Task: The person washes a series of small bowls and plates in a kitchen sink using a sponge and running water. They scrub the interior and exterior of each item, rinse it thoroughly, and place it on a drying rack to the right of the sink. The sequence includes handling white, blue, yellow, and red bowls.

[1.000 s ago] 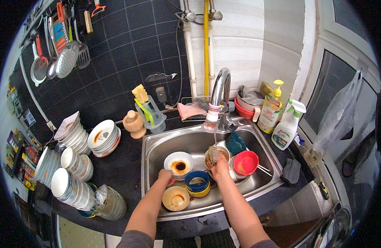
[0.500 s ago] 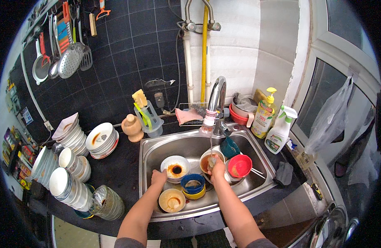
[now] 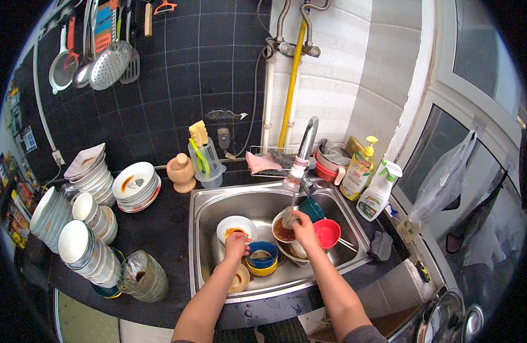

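Note:
My left hand (image 3: 236, 244) rests on the near rim of a white bowl (image 3: 236, 227) with orange sauce inside, lying in the steel sink (image 3: 212, 197). My right hand (image 3: 304, 230) grips the rim of a white bowl of brown liquid (image 3: 281, 228) under the tap (image 3: 301, 154), from which water runs. Between my hands sits a blue bowl stacked in a yellow one (image 3: 261, 256). A tan bowl (image 3: 240, 279) lies by my left forearm. Right of my right hand are a red bowl (image 3: 327, 232) and a teal bowl (image 3: 312, 208).
Stacks of dirty white plates (image 3: 135, 184) and bowls (image 3: 86, 251) crowd the black counter at left, beside a glass jar (image 3: 142, 276). A yellow soap bottle (image 3: 358, 169) and a white spray bottle (image 3: 376, 191) stand right of the sink. Utensils (image 3: 106, 51) hang on the tiled wall.
The view has tilted up a little. Both hands stay on the same bowls in the sink; my right hand keeps its bowl under the tap.

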A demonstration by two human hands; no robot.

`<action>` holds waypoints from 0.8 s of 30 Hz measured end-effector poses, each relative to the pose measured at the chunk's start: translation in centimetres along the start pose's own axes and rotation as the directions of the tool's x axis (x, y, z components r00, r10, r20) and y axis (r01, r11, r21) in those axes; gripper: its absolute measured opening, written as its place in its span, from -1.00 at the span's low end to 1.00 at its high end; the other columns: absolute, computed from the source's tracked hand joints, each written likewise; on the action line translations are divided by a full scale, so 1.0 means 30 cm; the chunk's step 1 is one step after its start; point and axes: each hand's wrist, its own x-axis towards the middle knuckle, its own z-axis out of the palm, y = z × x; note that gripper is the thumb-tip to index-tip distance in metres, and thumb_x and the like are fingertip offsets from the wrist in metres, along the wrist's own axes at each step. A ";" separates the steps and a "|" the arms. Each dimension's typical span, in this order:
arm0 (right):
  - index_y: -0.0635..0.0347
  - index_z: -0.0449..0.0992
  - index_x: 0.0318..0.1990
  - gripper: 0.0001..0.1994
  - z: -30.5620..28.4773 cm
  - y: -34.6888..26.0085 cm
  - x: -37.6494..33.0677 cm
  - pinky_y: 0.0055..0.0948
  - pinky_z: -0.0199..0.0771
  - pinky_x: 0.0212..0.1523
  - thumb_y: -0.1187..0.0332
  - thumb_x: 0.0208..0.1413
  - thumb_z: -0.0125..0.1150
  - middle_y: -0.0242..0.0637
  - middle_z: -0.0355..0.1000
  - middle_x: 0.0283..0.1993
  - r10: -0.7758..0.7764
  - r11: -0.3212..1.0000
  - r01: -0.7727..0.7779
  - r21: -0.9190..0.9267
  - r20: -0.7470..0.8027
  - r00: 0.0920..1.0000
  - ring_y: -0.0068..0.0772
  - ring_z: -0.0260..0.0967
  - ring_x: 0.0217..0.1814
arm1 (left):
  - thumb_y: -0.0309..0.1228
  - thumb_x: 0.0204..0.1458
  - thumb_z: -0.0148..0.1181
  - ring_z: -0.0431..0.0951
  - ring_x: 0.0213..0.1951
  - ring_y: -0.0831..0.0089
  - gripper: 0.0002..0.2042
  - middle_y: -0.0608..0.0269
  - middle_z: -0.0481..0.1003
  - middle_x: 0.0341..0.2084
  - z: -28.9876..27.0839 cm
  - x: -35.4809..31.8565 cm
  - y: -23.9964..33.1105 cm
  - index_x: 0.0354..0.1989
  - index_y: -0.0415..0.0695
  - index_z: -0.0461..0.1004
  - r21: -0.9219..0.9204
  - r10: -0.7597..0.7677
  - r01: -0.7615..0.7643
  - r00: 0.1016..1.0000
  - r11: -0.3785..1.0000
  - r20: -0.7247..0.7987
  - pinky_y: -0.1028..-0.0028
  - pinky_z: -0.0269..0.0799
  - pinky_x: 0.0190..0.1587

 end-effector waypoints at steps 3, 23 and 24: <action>0.22 0.40 -0.09 -0.63 -0.012 -0.058 -0.079 -0.31 0.15 0.14 0.50 -0.16 0.01 -0.07 0.32 -0.02 -0.182 0.953 0.221 -0.205 0.195 0.964 -0.09 0.19 0.11 | -0.43 0.02 0.01 0.35 -0.69 0.58 -0.88 0.22 0.47 -0.52 0.010 0.000 -0.044 -0.31 -0.21 0.34 -0.045 0.075 -0.075 0.997 0.996 -0.012 0.59 0.30 -0.72; 0.16 0.36 -0.02 -0.57 0.030 0.015 -0.041 -0.19 0.02 0.18 0.25 -0.09 0.10 -0.09 0.21 0.10 0.044 0.097 0.669 -0.737 0.675 0.737 -0.24 0.11 0.19 | -0.42 0.03 0.00 0.35 -0.67 0.59 -0.89 0.25 0.47 -0.51 -0.036 0.020 -0.059 -0.32 -0.17 0.37 -0.045 -0.012 0.013 1.000 0.999 0.027 0.60 0.30 -0.69; 0.15 0.38 -0.06 -0.61 0.032 -0.002 -0.033 -0.19 0.05 0.16 0.26 -0.10 0.10 -0.10 0.25 0.05 0.072 0.135 0.662 -0.737 0.674 0.735 -0.25 0.14 0.16 | -0.41 0.03 -0.01 0.35 -0.66 0.60 -0.90 0.25 0.47 -0.50 -0.040 0.016 -0.058 -0.32 -0.15 0.37 -0.045 -0.010 0.012 0.999 0.999 0.035 0.60 0.31 -0.67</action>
